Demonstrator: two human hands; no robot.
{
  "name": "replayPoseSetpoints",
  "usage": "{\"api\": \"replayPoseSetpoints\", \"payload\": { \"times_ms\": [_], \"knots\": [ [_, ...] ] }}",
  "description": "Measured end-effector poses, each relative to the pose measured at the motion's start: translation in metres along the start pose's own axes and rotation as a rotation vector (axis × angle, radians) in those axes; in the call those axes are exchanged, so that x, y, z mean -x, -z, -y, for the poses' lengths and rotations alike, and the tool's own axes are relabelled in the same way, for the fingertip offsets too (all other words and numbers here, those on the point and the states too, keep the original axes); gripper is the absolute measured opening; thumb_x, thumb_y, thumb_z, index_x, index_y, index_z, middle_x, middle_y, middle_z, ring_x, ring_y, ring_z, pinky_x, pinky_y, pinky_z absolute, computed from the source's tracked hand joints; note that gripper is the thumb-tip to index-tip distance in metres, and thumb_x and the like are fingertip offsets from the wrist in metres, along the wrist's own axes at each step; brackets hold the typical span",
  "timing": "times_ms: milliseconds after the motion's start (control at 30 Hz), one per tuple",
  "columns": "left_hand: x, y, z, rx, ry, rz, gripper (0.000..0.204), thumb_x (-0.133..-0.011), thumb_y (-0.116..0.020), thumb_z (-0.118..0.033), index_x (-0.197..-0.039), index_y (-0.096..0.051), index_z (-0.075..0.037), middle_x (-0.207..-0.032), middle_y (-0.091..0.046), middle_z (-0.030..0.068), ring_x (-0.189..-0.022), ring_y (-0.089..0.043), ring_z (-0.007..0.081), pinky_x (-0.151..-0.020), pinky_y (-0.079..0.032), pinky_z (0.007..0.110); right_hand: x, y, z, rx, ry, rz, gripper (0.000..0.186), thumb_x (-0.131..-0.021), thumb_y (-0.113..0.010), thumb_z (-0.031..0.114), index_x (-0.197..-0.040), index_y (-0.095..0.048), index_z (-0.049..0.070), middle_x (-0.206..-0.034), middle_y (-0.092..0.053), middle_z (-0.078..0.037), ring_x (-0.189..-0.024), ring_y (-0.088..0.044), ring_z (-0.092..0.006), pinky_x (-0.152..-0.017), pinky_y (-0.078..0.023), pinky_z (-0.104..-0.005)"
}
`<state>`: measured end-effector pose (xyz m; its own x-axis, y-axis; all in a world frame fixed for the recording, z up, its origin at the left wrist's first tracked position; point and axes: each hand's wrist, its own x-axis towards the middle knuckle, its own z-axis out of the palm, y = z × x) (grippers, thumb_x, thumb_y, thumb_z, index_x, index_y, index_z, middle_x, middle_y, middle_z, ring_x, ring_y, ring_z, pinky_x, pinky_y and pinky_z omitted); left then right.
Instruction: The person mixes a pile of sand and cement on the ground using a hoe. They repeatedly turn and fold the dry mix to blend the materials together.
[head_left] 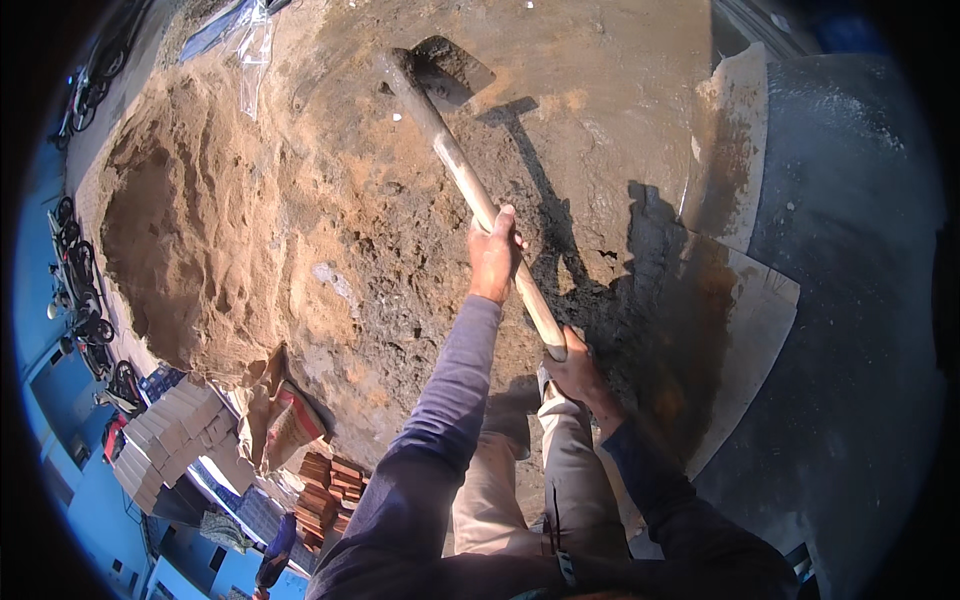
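Both my hands grip the pale wooden handle of a hoe [462,172], which slants from the upper left toward my legs. My left hand [493,257] is wrapped round the middle of the handle. Near its lower end, just above my knee, my right hand [577,368] is closed on it. The hoe's broad metal blade [455,70] is at the far end, dark with wet mix. It is over or on the wet, muddy ground; whether it touches I cannot tell. Rough grey-brown wet mix [410,270] lies beneath the handle and my left hand.
A large heap of sand [190,230] rises at the left. Grey blocks [175,440], red bricks [325,495] and a sack [290,425] are stacked at lower left. Flat sheets [750,340] edge the mix at right, beside dark paving [850,300]. Motorcycles [85,280] stand far left.
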<state>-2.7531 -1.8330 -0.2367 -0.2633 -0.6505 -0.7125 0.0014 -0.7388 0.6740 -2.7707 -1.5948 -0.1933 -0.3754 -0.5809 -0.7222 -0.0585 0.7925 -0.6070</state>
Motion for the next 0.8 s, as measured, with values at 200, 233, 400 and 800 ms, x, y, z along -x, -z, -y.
{"api": "replayPoseSetpoints", "payload": {
  "times_ms": [200, 233, 400, 800],
  "knots": [
    [-0.239, 0.027, -0.05, -1.017, -0.391, -0.238, 0.032, -0.104, -0.053, -0.024, -0.117, -0.051, 0.006, -0.093, -0.07, 0.0257, -0.083, -0.072, 0.0394, -0.069, -0.057, 0.046, -0.272, -0.036, 0.162, -0.272, 0.127, 0.239, 0.031, -0.089, -0.065, 0.027, -0.101, -0.065, -0.002, -0.082, -0.069, -0.016, -0.075, -0.066, -0.0309, -0.07, -0.052, -0.0424],
    [-0.253, 0.049, -0.063, -0.896, -0.22, -0.251, 0.031, -0.105, -0.05, -0.026, -0.108, -0.056, 0.004, -0.089, -0.07, 0.0243, -0.082, -0.073, 0.0361, -0.066, -0.057, 0.045, -0.268, -0.055, 0.18, -0.439, 0.076, 0.245, 0.034, -0.088, -0.063, 0.029, -0.101, -0.067, -0.003, -0.074, -0.068, -0.014, -0.065, -0.065, -0.0302, -0.065, -0.051, -0.0419],
    [-0.234, 0.049, -0.05, -1.059, 0.058, -0.106, 0.026, -0.103, -0.052, -0.022, -0.1, -0.055, 0.004, -0.084, -0.07, 0.0216, -0.074, -0.075, 0.0301, -0.056, -0.058, 0.042, -0.208, -0.083, 0.14, -0.742, -0.098, 0.356, 0.018, -0.087, -0.067, 0.017, -0.091, -0.061, 0.0, -0.061, -0.056, -0.005, -0.044, -0.052, -0.0182, -0.04, -0.041, -0.0362],
    [0.085, 0.112, 0.163, -0.532, 0.072, -0.021, 0.034, -0.103, -0.061, -0.021, -0.118, -0.04, 0.002, -0.075, -0.062, 0.0139, -0.054, -0.061, 0.0225, -0.049, -0.053, 0.04, 0.159, -0.016, -0.022, 0.116, -0.271, 0.263, 0.055, -0.083, -0.069, 0.028, -0.13, -0.055, 0.003, -0.104, -0.069, -0.026, -0.098, -0.068, -0.0437, -0.087, -0.053, -0.0512]
  ]
}}
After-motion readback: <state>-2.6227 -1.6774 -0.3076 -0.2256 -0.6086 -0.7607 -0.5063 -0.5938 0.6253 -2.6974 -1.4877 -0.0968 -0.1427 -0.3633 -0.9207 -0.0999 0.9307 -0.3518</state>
